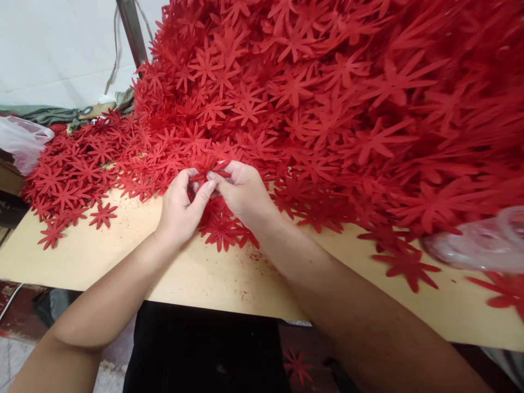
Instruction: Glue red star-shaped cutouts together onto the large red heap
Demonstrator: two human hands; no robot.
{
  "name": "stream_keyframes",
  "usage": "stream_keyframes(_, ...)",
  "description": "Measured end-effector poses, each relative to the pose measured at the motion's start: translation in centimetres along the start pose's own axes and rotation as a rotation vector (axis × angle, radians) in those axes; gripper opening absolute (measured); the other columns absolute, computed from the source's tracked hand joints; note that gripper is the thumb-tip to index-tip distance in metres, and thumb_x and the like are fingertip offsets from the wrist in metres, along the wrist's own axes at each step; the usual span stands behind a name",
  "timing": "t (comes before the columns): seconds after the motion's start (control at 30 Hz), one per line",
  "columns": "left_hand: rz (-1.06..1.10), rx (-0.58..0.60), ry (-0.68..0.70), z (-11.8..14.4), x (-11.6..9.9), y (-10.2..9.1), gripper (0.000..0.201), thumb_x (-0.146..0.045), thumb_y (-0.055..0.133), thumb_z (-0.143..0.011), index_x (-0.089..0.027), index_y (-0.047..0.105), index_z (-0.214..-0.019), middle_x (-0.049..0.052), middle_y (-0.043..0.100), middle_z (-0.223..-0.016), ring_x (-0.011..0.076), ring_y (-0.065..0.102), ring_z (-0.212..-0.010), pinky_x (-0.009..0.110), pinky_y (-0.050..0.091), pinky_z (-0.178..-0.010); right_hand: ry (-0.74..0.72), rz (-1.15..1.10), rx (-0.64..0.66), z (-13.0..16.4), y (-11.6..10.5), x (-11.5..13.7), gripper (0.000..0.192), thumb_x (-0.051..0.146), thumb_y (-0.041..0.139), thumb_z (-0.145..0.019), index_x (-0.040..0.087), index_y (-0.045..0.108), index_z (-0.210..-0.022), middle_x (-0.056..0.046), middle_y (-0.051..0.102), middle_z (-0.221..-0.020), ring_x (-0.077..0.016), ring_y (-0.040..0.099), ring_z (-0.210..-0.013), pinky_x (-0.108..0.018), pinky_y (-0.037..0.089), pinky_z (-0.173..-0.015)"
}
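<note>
At pile edge: left hand (180, 204), right hand (241, 188) pinch one red flower (208, 166).

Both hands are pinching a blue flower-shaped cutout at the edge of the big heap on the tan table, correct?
Not quite: the flower-shaped cutout is red, not blue, like the whole heap behind it. The head view shows the left hand and right hand pinching it together at the heap's edge, over the tan table.
</note>
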State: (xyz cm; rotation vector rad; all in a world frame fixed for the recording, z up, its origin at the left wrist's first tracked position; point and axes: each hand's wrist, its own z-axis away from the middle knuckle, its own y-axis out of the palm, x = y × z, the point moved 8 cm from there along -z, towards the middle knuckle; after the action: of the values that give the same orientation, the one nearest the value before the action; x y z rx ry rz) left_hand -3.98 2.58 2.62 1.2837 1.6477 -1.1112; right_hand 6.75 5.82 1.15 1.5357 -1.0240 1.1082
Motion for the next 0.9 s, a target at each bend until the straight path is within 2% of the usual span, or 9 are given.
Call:
stream_keyframes(0.1,-0.024,-0.037,0.04,0.4,-0.4,0.1,0.031,-0.039,0.07,-0.074,-0.022,0.062,-0.098,0.002,0.06,-0.089,0.0139,0.054,-0.084,0.025,0.04,-0.079,-0.022,0.045,-0.079,0.1,-0.7,0.5,0.015,0.029,0.067,-0.074,0.019,0.056,-0.071,0.0,0.063,-0.066,-0.0123,0.061,-0.065,-0.028,0.051,-0.066)
stream_keyframes(0.23,0.149,-0.133,0.014,-0.3,-0.1,-1.2,0.042,-0.036,0.074,-0.07,-0.025,0.057,-0.108,-0.001,0.056,-0.087,0.0098,0.052,-0.075,0.022,0.04,-0.072,-0.012,0.185,-0.138,0.2,-1.6,1.0,0.017,0.024,0.06,-0.08,0.018,0.053,-0.065,0.004,0.052,-0.052,-0.0065,0.043,-0.046,-0.022,0.039,-0.049)
stream_keyframes(0.37,0.265,-0.025,-0.123,-1.2,1.0,-0.8,0.031,-0.038,0.074,-0.069,-0.019,0.064,-0.091,0.0,0.061,-0.085,0.0089,0.053,-0.074,0.022,0.043,-0.075,-0.072,0.298,-0.136,0.3,-1.6,1.6,0.04,0.037,0.055,-0.084,0.02,0.037,-0.053,0.006,0.036,-0.045,-0.0051,0.03,-0.044,-0.023,0.029,-0.047)
stream_keyframes(0.43,0.355,0.042,-0.18,-1.1,1.2,0.0,0.027,-0.038,0.075,-0.068,-0.018,0.066,-0.084,0.0,0.063,-0.083,0.0093,0.056,-0.076,0.023,0.044,-0.078,-0.098,0.339,-0.136,0.4,-1.3,1.5,0.043,0.04,0.052,-0.085,0.02,0.032,-0.052,0.007,0.03,-0.046,-0.0052,0.028,-0.046,-0.023,0.026,-0.047)
stream_keyframes(0.5,0.445,0.081,-0.225,-0.9,1.3,0.7,0.022,-0.035,0.076,-0.068,-0.018,0.066,-0.078,-0.002,0.064,-0.078,0.0091,0.057,-0.076,0.023,0.045,-0.08,-0.096,0.363,-0.105,0.5,-0.8,1.2,0.041,0.041,0.051,-0.083,0.02,0.035,-0.052,0.006,0.031,-0.049,-0.0054,0.029,-0.048,-0.024,0.026,-0.049)
stream_keyframes(0.6,0.525,0.065,-0.281,-0.7,1.6,1.2,0.018,-0.03,0.076,-0.068,-0.017,0.064,-0.07,-0.003,0.064,-0.072,0.0073,0.059,-0.072,0.021,0.046,-0.078,-0.067,0.323,-0.053,0.4,-0.3,0.5,0.038,0.044,0.058,-0.077,0.018,0.041,-0.055,0.006,0.038,-0.052,-0.0059,0.036,-0.052,-0.023,0.031,-0.051)
stream_keyframes(0.77,0.593,-0.028,-0.354,-0.9,2.5,0.6,0.021,-0.034,0.072,-0.072,-0.018,0.061,-0.068,-0.004,0.062,-0.065,0.0061,0.056,-0.059,0.02,0.046,-0.063,-0.006,0.071,0.097,0.5,0.8,0.2,0.029,0.042,0.072,-0.064,0.019,0.059,-0.075,0.001,0.063,-0.071,-0.0125,0.058,-0.071,-0.027,0.048,-0.069)
stream_keyframes(0.83,0.604,-0.047,-0.386,-1.2,2.8,0.1,0.019,-0.034,0.071,-0.074,-0.018,0.061,-0.071,-0.004,0.064,-0.066,0.0066,0.057,-0.058,0.02,0.045,-0.06,0.025,0.066,0.135,0.7,1.0,0.1,0.025,0.037,0.073,-0.064,0.019,0.06,-0.075,0.001,0.064,-0.072,-0.0128,0.058,-0.071,-0.027,0.049,-0.07)
stream_keyframes(0.9,0.619,-0.104,-0.408,-1.7,3.2,-0.8,0.017,-0.035,0.066,-0.078,-0.019,0.061,-0.074,-0.002,0.066,-0.069,0.0074,0.058,-0.059,0.019,0.045,-0.057,0.04,0.104,0.138,0.8,0.9,0.0,0.022,0.032,0.073,-0.066,0.018,0.056,-0.067,0.002,0.06,-0.067,-0.0108,0.055,-0.065,-0.026,0.048,-0.065)
